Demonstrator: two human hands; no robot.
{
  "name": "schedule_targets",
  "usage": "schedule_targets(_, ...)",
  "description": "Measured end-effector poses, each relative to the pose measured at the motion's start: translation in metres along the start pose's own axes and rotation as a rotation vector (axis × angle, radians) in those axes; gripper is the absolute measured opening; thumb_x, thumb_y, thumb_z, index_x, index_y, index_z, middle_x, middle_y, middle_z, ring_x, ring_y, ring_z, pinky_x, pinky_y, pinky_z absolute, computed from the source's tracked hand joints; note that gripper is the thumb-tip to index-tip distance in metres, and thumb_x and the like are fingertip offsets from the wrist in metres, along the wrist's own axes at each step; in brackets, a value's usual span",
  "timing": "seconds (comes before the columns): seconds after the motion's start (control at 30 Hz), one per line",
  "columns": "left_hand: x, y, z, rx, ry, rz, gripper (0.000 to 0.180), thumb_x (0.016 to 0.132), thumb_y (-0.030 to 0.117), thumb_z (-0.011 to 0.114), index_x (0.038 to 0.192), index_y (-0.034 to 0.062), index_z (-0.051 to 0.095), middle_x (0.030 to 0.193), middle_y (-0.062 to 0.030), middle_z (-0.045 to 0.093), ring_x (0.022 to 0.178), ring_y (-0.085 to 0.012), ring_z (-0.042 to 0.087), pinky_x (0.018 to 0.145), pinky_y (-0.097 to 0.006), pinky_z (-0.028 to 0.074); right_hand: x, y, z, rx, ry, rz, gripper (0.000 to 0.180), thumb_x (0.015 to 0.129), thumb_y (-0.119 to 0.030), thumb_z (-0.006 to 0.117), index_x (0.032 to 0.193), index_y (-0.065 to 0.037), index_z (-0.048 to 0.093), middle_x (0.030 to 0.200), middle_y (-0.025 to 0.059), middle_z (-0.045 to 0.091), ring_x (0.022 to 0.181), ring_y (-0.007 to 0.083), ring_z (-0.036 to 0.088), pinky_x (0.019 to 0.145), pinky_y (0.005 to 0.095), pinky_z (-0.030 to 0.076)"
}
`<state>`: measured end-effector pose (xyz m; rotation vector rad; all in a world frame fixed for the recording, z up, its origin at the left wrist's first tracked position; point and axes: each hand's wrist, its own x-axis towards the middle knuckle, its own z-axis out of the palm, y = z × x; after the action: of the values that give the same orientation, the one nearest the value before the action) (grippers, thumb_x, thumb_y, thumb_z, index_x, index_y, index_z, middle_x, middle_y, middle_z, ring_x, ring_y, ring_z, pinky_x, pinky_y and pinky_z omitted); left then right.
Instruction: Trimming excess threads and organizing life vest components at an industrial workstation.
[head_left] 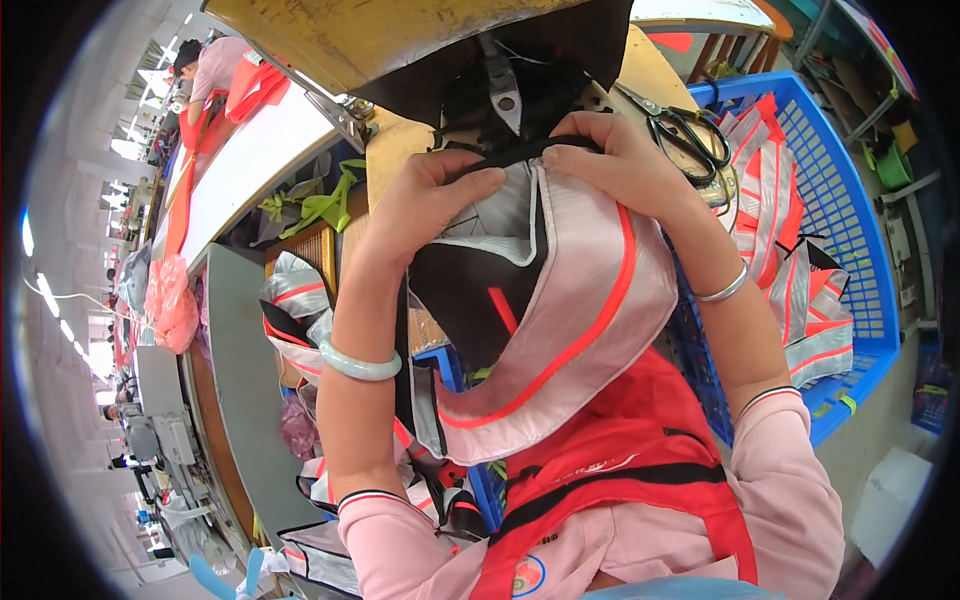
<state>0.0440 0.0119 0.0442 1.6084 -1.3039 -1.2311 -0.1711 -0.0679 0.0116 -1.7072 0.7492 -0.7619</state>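
At upper centre of the frame, the left grip (432,195) and right grip (622,168) are pinching the black edge (520,154) of a silver cloth (598,285); at the right, a blue basket (874,235) is holding striped cloth pieces (775,205), scissors (655,112) lying nearby

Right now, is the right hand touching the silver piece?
Touching: the head view shows the right hand, thumb lying on the upper edge of the silver piece.

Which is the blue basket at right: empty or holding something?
Holding something: striped silver-and-red pieces lie inside the blue basket.
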Motion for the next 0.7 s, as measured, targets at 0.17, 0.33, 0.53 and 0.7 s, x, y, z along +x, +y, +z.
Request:
schedule_targets(0.17, 0.005, -0.001, -0.006, 0.020, 0.013, -0.036, 0.023, 0.086, 0.018, 0.070, 0.100, -0.0005, 0.068, 0.082, 0.0022, 0.066, 0.072, -0.0028, 0.058, 0.066, -0.018, 0.046, 0.006, -0.002, 0.000, -0.042, 0.003, -0.004, 0.030, 0.082, -0.024, 0.063, 0.096, 0.003, 0.064, 0.077, 0.0046, 0.064, 0.073, 0.0104, 0.058, 0.068, 0.0256, 0.047)
schedule_targets(0.33, 0.006, 0.009, -0.008, 0.010, 0.044, 0.005, 0.022, 0.085, 0.017, 0.071, 0.099, 0.0001, 0.068, 0.081, 0.0020, 0.066, 0.071, -0.0035, 0.058, 0.065, -0.019, 0.046, 0.009, -0.009, -0.002, 0.030, -0.005, 0.000, 0.027, 0.084, -0.023, 0.062, 0.096, 0.002, 0.063, 0.082, 0.0012, 0.062, 0.077, 0.0061, 0.054, 0.070, 0.0208, 0.044)
schedule_targets(0.53, 0.006, 0.014, -0.010, -0.003, 0.049, 0.006, 0.038, 0.083, 0.023, 0.072, 0.109, -0.0048, 0.066, 0.085, -0.0019, 0.067, 0.077, -0.0061, 0.059, 0.069, -0.020, 0.047, 0.013, -0.012, -0.003, 0.048, 0.032, -0.047, 0.031, 0.082, -0.025, 0.063, 0.096, 0.002, 0.066, 0.080, 0.0050, 0.065, 0.075, 0.0099, 0.058, 0.070, 0.0241, 0.047)
schedule_targets(0.7, -0.004, 0.005, -0.012, -0.078, 0.052, 0.035, 0.038, 0.085, 0.022, 0.070, 0.111, -0.0039, 0.064, 0.091, -0.0005, 0.066, 0.079, -0.0056, 0.058, 0.071, -0.020, 0.046, -0.011, -0.020, -0.017, -0.034, 0.145, -0.098, 0.027, 0.082, -0.022, 0.063, 0.093, 0.003, 0.065, 0.081, 0.0043, 0.064, 0.077, 0.0103, 0.058, 0.069, 0.0258, 0.047)
